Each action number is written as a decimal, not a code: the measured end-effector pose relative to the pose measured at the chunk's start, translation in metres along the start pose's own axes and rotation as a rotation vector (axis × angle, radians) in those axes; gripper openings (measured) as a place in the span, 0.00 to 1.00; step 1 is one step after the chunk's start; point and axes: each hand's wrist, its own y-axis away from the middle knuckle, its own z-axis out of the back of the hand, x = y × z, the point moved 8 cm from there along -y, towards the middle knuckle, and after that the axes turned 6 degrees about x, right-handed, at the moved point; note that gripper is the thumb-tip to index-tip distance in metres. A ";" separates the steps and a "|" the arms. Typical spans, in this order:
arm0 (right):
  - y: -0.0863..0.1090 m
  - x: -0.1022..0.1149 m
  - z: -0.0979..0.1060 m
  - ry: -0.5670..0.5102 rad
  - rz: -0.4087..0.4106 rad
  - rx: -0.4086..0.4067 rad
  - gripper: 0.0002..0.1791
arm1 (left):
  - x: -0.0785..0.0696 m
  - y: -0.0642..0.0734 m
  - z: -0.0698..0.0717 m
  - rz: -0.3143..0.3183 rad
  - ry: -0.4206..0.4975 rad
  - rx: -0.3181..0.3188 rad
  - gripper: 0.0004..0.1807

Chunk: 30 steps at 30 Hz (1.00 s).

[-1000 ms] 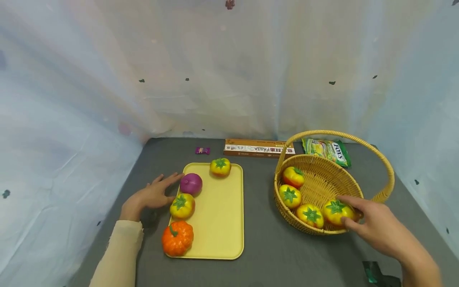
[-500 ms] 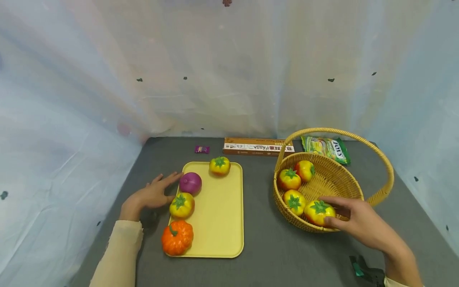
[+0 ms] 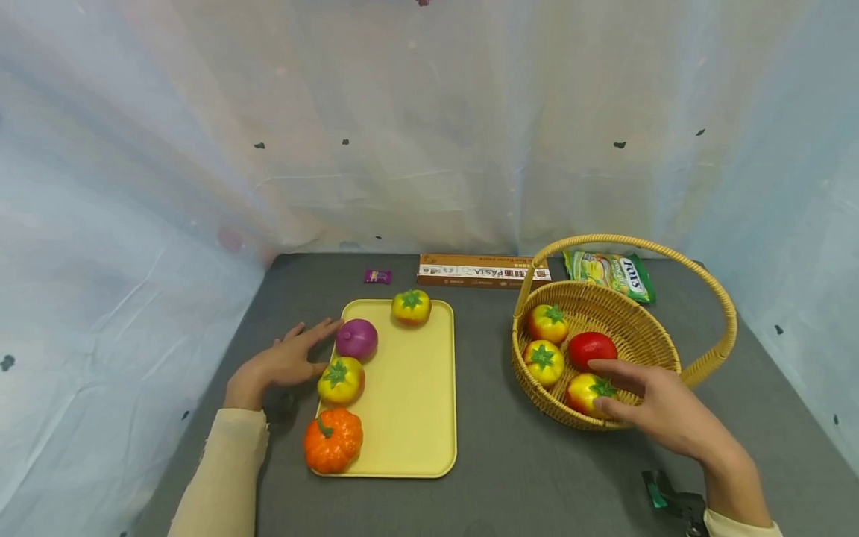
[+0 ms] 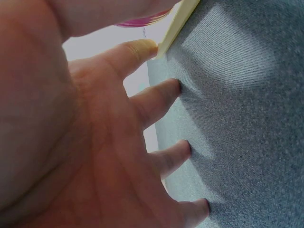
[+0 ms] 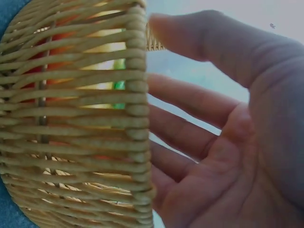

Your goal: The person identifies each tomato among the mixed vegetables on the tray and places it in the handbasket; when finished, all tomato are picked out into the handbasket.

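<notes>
My left hand rests on the grey table at the left edge of the yellow tray, fingers spread. In the left wrist view its fingertips come down on the cloth, one right at the tray's rim. Beside it on the tray are a purple onion and a yellow-red persimmon. My right hand reaches over the near rim of the wicker basket, fingers extended. Thumb and fingertips are right at a persimmon and a smooth red fruit. Two more persimmons lie at the basket's left.
An orange pumpkin and another persimmon are on the tray. Along the back lie a small purple packet, a pasta box and a green Fox's bag. The basket's tall handle arches over it.
My right hand has moved left inside the basket, and the persimmons there have shifted and rolled. A red underside now shows in the middle. The left hand has stayed put.
</notes>
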 end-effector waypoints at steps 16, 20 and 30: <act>-0.037 0.062 0.002 -0.245 0.290 -0.149 0.26 | 0.000 -0.001 0.000 0.008 0.025 0.007 0.48; -0.063 0.087 -0.013 -0.340 0.346 -0.091 0.29 | 0.001 0.000 0.000 0.005 0.024 0.006 0.48; -0.152 0.160 -0.045 -0.576 0.543 0.012 0.32 | 0.001 0.000 0.000 0.002 0.030 0.000 0.47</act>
